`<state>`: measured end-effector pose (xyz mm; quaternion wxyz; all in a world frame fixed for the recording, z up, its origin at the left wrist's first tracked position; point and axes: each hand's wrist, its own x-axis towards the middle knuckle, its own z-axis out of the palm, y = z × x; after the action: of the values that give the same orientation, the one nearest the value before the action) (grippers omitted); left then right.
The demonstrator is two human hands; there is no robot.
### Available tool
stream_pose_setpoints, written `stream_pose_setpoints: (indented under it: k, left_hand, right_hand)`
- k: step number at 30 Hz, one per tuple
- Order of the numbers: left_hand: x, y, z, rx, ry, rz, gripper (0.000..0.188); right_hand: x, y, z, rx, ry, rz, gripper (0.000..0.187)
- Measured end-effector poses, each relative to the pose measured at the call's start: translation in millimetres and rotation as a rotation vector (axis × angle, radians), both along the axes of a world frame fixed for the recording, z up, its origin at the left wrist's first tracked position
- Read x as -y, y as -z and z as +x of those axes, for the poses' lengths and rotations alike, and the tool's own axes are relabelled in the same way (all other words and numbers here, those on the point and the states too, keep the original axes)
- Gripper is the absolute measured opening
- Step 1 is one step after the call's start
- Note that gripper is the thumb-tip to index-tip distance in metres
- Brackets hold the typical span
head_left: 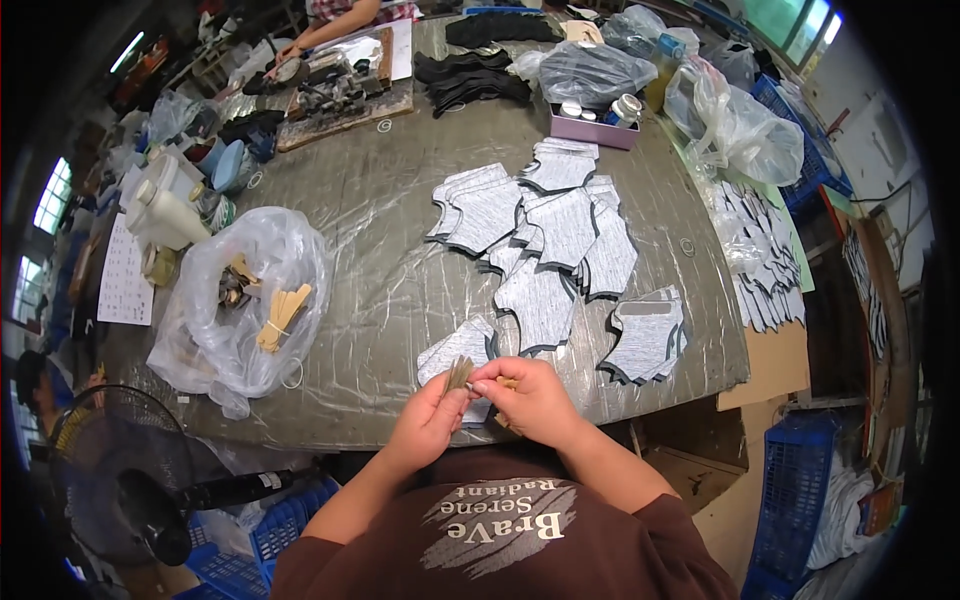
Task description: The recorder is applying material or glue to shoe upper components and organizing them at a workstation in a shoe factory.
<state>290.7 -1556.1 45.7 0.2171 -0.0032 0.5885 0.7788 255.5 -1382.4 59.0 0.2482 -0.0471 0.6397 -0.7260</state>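
Note:
Close to the table's near edge, my left hand (428, 425) is closed round a fanned bunch of thin olive-brown strips (458, 376). My right hand (532, 403) meets it from the right, thumb and finger pinched at the side of that bunch. Something tan shows partly under the right palm; its kind is hidden. Just beyond both hands lies a stack of grey-streaked cut pieces (452, 345) with dark undersides, partly covered by the hands. Another such stack (645, 340), with a plain grey strip on top, sits to the right. Several more stacks (535, 300) overlap farther out.
At left, a clear plastic bag (185, 335) holds a tied bundle of tan strips (283, 318). A fan (150, 500) stands off the near left corner. Farther back are a purple box (590, 132) with jars, black fabric stacks (470, 80), a metal device (335, 85) and another person's arm (335, 25).

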Motion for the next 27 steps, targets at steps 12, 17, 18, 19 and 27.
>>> stream_pose_setpoints:
  k: [12, 17, 18, 19, 27]
  left_hand:
    - [-4, -8, -11, -0.467, -0.021, -0.465, 0.023]
    - [-6, -8, -9, -0.224, 0.037, -0.213, 0.024]
    - [-6, -6, -9, -0.117, 0.039, -0.087, 0.024]
    - [-5, -4, -8, -0.118, 0.038, -0.087, 0.024]
    - [-10, 0, -9, 0.125, -0.191, 0.155, 0.018]
  right_hand:
    - [-2, 5, 0, -0.200, 0.019, 0.056, 0.009]
    - [-5, 3, -3, 0.071, -0.009, -0.042, 0.008]
    - [-5, 4, -3, 0.121, -0.004, -0.118, 0.008]
    - [-5, 4, -4, 0.121, -0.005, -0.119, 0.008]
    - [-3, 9, -4, 0.288, 0.083, -0.479, 0.003]
